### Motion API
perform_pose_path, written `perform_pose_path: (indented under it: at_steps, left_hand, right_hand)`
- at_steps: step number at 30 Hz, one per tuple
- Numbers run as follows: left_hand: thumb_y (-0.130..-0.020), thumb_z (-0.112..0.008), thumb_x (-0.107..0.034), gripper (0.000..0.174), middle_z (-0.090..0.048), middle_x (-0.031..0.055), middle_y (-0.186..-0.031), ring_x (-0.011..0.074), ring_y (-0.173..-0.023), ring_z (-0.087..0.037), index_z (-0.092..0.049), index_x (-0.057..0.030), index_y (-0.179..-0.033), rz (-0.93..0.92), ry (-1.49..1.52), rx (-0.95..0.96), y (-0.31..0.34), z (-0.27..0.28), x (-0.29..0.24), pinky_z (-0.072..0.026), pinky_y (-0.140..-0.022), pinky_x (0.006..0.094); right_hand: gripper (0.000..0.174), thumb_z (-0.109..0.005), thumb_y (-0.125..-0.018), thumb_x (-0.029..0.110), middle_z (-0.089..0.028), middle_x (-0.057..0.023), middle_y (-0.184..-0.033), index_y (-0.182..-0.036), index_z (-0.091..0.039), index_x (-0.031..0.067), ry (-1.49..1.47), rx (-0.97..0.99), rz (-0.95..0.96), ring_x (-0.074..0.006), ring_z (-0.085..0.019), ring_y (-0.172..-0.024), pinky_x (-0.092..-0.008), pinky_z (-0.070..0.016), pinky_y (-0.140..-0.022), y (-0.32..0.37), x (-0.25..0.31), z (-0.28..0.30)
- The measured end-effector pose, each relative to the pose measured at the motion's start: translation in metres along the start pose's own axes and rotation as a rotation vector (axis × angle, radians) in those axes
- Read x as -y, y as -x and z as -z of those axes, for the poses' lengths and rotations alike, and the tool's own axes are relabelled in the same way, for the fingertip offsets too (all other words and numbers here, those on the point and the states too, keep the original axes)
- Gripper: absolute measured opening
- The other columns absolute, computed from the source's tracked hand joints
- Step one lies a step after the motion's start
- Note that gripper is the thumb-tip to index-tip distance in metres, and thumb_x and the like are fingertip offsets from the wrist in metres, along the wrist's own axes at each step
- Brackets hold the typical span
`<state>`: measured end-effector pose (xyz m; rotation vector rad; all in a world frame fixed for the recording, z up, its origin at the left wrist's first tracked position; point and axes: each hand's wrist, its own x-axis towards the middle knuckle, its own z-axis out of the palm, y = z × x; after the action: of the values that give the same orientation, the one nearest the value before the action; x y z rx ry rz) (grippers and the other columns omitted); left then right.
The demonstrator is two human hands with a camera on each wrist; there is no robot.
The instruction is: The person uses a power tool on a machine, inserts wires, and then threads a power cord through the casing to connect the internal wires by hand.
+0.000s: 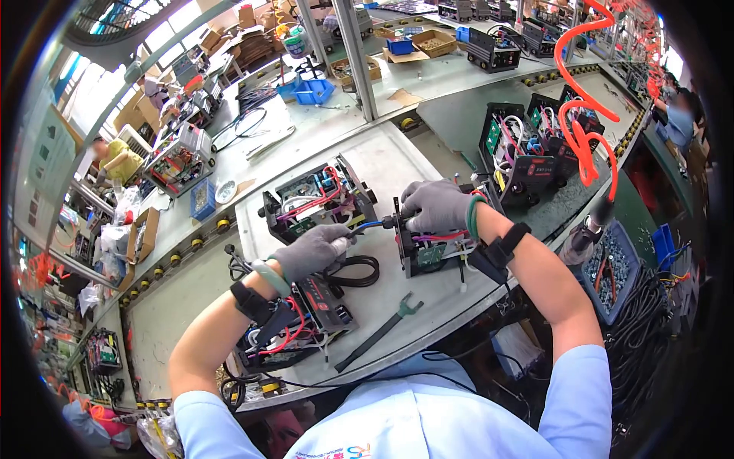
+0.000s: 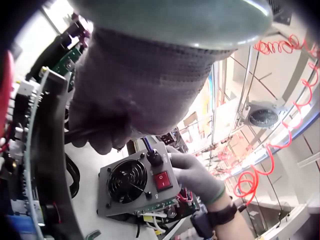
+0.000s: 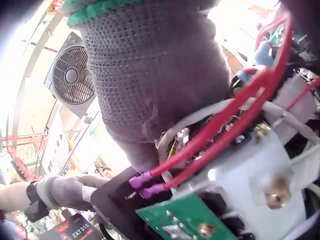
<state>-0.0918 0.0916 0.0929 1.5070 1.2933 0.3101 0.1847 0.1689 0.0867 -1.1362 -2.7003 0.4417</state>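
My gloved left hand (image 1: pixel 313 251) grips a dark cable whose blue wire end (image 1: pixel 369 226) runs to a black cable gland (image 2: pixel 155 157). The gland sits on the grey rear panel (image 2: pixel 111 196) of an open welding machine, beside a red rocker switch (image 2: pixel 163 180) and a round fan (image 2: pixel 127 181). At the inner side of that panel is my gloved right hand (image 1: pixel 440 205), fingers bent, close to the gland. Its fingertips are hidden, and I cannot tell what they hold. Red wires with purple terminals (image 3: pixel 152 190) cross in front of it.
Two more open welding machines stand nearby, one behind (image 1: pixel 321 199) and one by my left forearm (image 1: pixel 298 321). A dark tool with a green forked end (image 1: pixel 410 304) lies in front. Coiled black cable (image 1: pixel 355 271) rests between. A red coiled air hose (image 1: pixel 585 145) hangs at right above a parts bin (image 1: pixel 612 306).
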Motion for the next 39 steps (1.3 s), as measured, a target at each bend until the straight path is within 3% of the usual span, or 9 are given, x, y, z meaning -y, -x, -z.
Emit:
perform_pose_path:
  at_steps: [2, 11, 14, 19, 25, 27, 30, 34, 39]
  left_hand:
    - [-0.101, -0.045, -0.014, 0.023, -0.054, 0.0014, -0.074, 0.0105, -0.064, -0.054, -0.059, -0.0025, -0.114, 0.075, -0.07, 0.008, -0.005, -0.003, -0.007, -0.0474, -0.059, 0.0284]
    - [-0.103, -0.046, -0.025, 0.028, -0.058, 0.0013, -0.073, 0.011, -0.067, -0.055, -0.058, -0.0016, -0.112, 0.115, -0.183, 0.178, -0.009, -0.019, 0.004, -0.0472, -0.064, 0.0296]
    - [-0.104, -0.046, -0.033, 0.034, -0.063, 0.0024, -0.078, 0.0131, -0.071, -0.059, -0.059, -0.0019, -0.111, 0.209, -0.204, 0.216, -0.009, -0.024, -0.001, -0.0495, -0.069, 0.0316]
    - [-0.104, -0.046, -0.034, 0.034, -0.065, 0.0053, -0.085, 0.0162, -0.08, -0.061, -0.06, -0.0047, -0.115, 0.12, -0.387, 0.097, -0.014, -0.03, 0.011, -0.0497, -0.075, 0.0332]
    - [-0.101, -0.051, -0.022, 0.024, -0.069, 0.0112, -0.099, 0.0242, -0.092, -0.065, -0.06, -0.0069, -0.118, -0.219, -0.532, -0.221, -0.035, -0.013, 0.009, -0.0499, -0.085, 0.0358]
    - [-0.1, -0.051, -0.02, 0.024, -0.069, 0.0114, -0.1, 0.0229, -0.096, -0.065, -0.062, -0.0068, -0.117, -0.268, -0.457, -0.18, -0.047, -0.005, 0.002, -0.0489, -0.089, 0.0347]
    - [-0.101, -0.051, -0.022, 0.027, -0.069, 0.0093, -0.101, 0.02, -0.095, -0.063, -0.064, -0.0063, -0.118, -0.176, -0.506, -0.044, -0.042, -0.001, -0.013, -0.0476, -0.091, 0.0346]
    - [-0.099, -0.053, -0.024, 0.03, -0.07, 0.0074, -0.101, 0.02, -0.094, -0.063, -0.066, -0.0075, -0.12, -0.104, -0.573, 0.16, -0.033, 0.013, -0.035, -0.0474, -0.09, 0.0345]
    - [-0.098, -0.054, -0.021, 0.026, -0.07, 0.0083, -0.102, 0.0178, -0.095, -0.063, -0.067, -0.0069, -0.117, -0.138, -0.504, 0.128, -0.045, 0.011, -0.02, -0.048, -0.09, 0.0333]
  right_hand:
    - [0.03, -0.066, -0.078, 0.034, -0.069, -0.0095, -0.111, -0.1, -0.077, 0.0158, -0.018, 0.287, -0.167, -0.0306, -0.065, -0.103, -0.04, -0.0481, -0.092, -0.012, 0.003, 0.005]
    - [0.026, -0.067, -0.081, 0.034, -0.07, -0.0089, -0.105, -0.088, -0.076, 0.0108, -0.01, -0.131, -0.097, -0.0279, -0.066, -0.1, -0.0395, -0.0492, -0.089, 0.001, 0.004, -0.013]
    - [0.022, -0.069, -0.081, 0.031, -0.071, -0.0109, -0.092, -0.087, -0.075, 0.0106, 0.152, 0.105, 0.119, -0.03, -0.068, -0.091, -0.0413, -0.0525, -0.083, -0.022, -0.005, 0.004]
    - [0.014, -0.065, -0.081, 0.018, -0.07, -0.0141, -0.083, -0.084, -0.073, 0.0078, 0.588, 0.219, 0.316, -0.0347, -0.069, -0.08, -0.044, -0.055, -0.073, -0.035, 0.013, 0.03]
    - [0.009, -0.068, -0.08, 0.018, -0.067, -0.0068, -0.101, -0.079, -0.07, 0.0097, 0.498, -0.124, 0.25, -0.0274, -0.068, -0.082, -0.041, -0.0548, -0.073, 0.026, -0.008, 0.024]
    - [0.016, -0.066, -0.084, 0.023, -0.069, -0.0105, -0.099, -0.079, -0.07, 0.008, 0.282, -0.496, 0.248, -0.0306, -0.067, -0.078, -0.0434, -0.0529, -0.074, 0.044, -0.016, 0.022]
    - [0.019, -0.068, -0.083, 0.025, -0.071, -0.0093, -0.093, -0.082, -0.073, 0.0072, -0.134, -0.468, -0.096, -0.0309, -0.067, -0.077, -0.0414, -0.0522, -0.077, 0.051, -0.017, -0.001]
    - [0.023, -0.066, -0.085, 0.021, -0.071, -0.0095, -0.08, -0.082, -0.072, -0.0014, -0.754, -0.404, -0.282, -0.0166, -0.068, -0.071, -0.0335, -0.0531, -0.067, 0.049, -0.004, -0.005]
    - [0.021, -0.06, -0.089, 0.006, -0.064, -0.011, -0.083, -0.072, -0.059, -0.0068, -1.137, -0.514, -0.184, -0.0123, -0.064, -0.07, -0.0288, -0.0628, -0.063, 0.044, -0.002, -0.014]
